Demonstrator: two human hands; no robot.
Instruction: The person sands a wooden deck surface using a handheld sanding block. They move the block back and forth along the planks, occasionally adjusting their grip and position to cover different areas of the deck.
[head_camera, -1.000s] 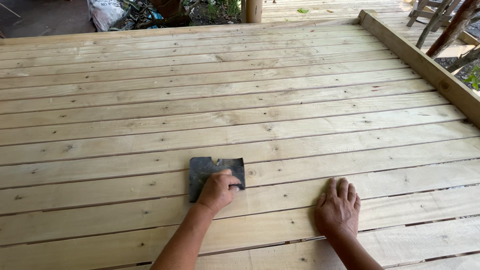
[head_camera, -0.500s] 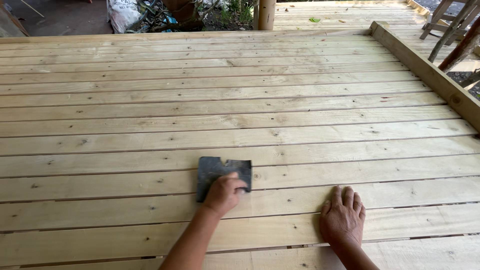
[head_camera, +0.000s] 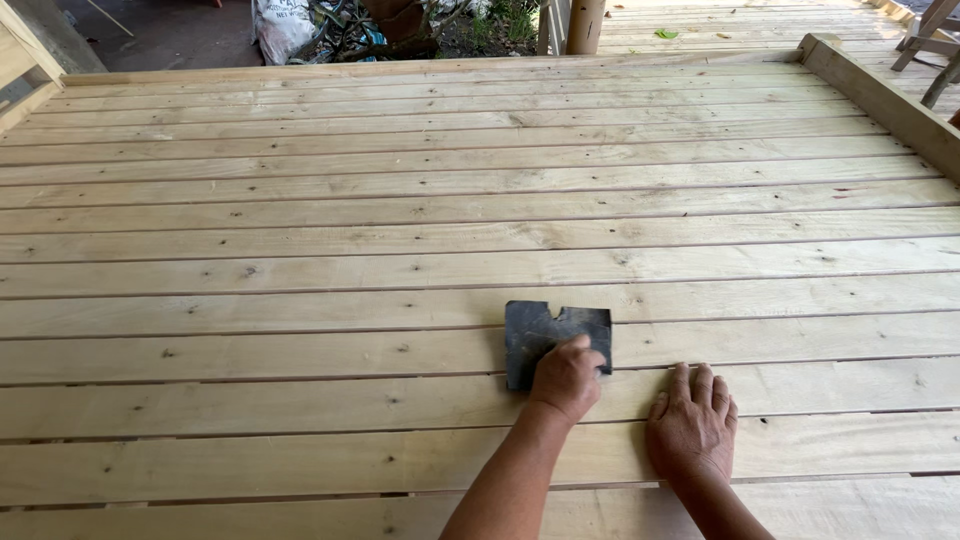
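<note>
A: Left hand (head_camera: 567, 378) first: fingers curled, knuckles up, pressed down on the near right part of a dark sheet of sandpaper (head_camera: 553, 338). Not a closed grip around it; the palm and fingers pin it flat against the plank.

B: And the sheet itself?

A: Roughly square, dark grey, a small notch torn from its far edge. It lies flat on the wooden deck (head_camera: 300, 250), across the seam between two pale planks, a little right of centre and low in the view. Its near right corner is hidden under the hand.

B: Far left of the scene?

A: A slanted wooden rail (head_camera: 22, 70) at the deck's corner. Behind the far edge, a white sack (head_camera: 282, 25) and a tangle of debris on dark ground.

B: Centre back?

A: An upright round wooden post (head_camera: 585, 25) just past the last plank.

B: Now the right side.

A: Right hand (head_camera: 690, 425) is spread open, palm down, fingers together and pointing away, resting flat on the plank just beside the left one. It holds nothing. It sits near the sheet but is not touching it.

B: Further right?

A: A raised timber beam (head_camera: 880, 100) runs along the deck's right edge, angling toward the near corner. Beyond it, wooden legs (head_camera: 930, 40) of some frame; I cannot tell what kind.
</note>
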